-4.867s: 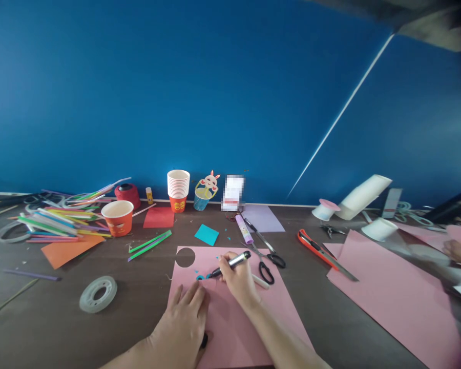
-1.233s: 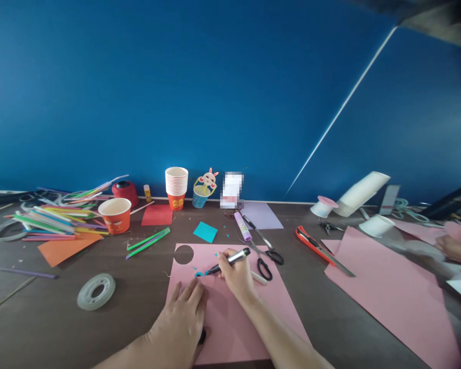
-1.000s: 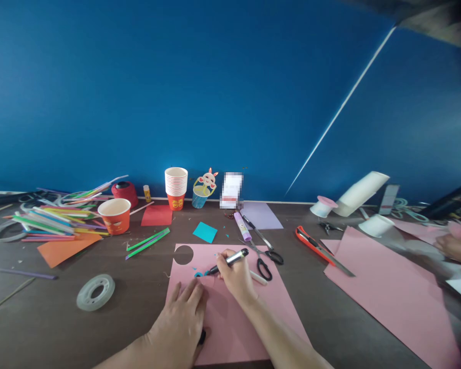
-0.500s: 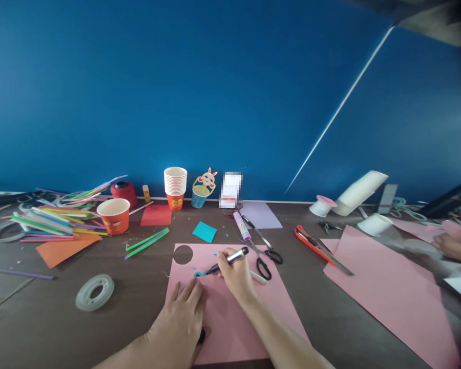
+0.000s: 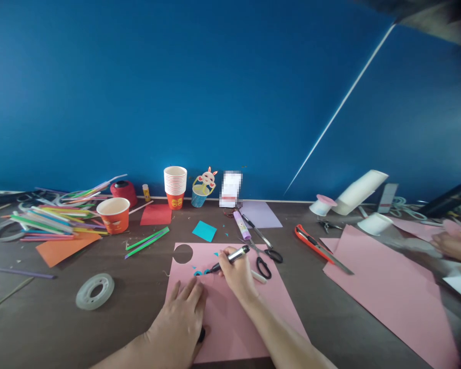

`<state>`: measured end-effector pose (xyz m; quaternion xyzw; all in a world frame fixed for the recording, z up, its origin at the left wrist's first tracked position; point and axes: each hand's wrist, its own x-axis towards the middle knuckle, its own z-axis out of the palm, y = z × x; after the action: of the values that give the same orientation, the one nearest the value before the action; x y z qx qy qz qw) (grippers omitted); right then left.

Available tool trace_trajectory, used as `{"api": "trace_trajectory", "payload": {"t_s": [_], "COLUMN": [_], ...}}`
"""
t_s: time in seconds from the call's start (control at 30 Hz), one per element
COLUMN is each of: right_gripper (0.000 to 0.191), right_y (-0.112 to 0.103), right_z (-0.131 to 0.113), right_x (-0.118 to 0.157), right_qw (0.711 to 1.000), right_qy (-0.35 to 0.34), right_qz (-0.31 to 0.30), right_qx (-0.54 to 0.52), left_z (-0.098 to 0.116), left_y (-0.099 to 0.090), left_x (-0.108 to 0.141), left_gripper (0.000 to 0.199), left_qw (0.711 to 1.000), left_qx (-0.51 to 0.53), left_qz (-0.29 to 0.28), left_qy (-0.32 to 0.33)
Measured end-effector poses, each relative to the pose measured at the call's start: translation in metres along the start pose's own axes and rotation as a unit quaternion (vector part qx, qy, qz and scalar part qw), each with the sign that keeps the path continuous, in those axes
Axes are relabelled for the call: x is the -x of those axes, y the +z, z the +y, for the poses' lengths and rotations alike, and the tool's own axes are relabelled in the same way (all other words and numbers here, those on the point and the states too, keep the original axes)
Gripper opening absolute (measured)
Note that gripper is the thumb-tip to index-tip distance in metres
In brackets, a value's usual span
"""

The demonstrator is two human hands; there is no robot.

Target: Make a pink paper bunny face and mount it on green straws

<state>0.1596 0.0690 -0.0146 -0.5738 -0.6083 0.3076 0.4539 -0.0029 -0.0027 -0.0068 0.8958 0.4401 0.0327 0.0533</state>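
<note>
Gripped in my right hand (image 5: 234, 271) is a black and silver marker (image 5: 237, 254), its tip down at a small blue paper piece (image 5: 206, 272). A second blue piece with a dark middle (image 5: 197, 273) lies just left of it. My left hand (image 5: 184, 307) rests flat with fingers stretched over the pink sheet (image 5: 249, 328), close to the blue pieces. A round hole is cut through the sheet's upper left corner. Partly under my left hand sits a black object (image 5: 202, 335), mostly hidden. Scissors (image 5: 264, 260) lie at the sheet's upper right edge.
A purple glue stick (image 5: 242, 225) and a blue square (image 5: 204, 231) lie beyond the sheet. Left are a tape roll (image 5: 85, 292), paper cup (image 5: 113, 218) and straws (image 5: 54, 220). Right are an orange utility knife (image 5: 317, 246), pink sheets (image 5: 384, 287) and another person's hand (image 5: 453, 245).
Both hands stay almost in place. The marker remains at the right blue piece, with only a very slight shift.
</note>
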Motion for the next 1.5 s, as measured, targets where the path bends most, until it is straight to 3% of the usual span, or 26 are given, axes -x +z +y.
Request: {"api": "trace_trajectory", "payload": {"t_s": [0.6,1.03,1.5], "right_gripper": [0.029,0.028,0.028], "right_y": [0.0018,0.0035,0.0041], "right_z": [0.0013,-0.0007,0.0015], "right_x": [0.0004,0.0022,0.0013], "right_qw": [0.999,1.0,1.0], "right_qy": [0.017,-0.003,0.007], "right_qz": [-0.01,-0.01,-0.009], "right_qx": [-0.049,-0.002,-0.021], "left_z": [0.0022,0.001,0.0022], "left_y": [-0.0019,0.0001,0.0013], "left_x": [-0.0003,0.0011,0.0011], "left_gripper": [0.047,0.045,0.046], "left_qw": [1.0,1.0,1.0], "left_qx": [-0.001,-0.01,-0.007], "left_qz": [-0.005,0.008,0.002], "left_qy": [-0.012,-0.003,-0.006]}}
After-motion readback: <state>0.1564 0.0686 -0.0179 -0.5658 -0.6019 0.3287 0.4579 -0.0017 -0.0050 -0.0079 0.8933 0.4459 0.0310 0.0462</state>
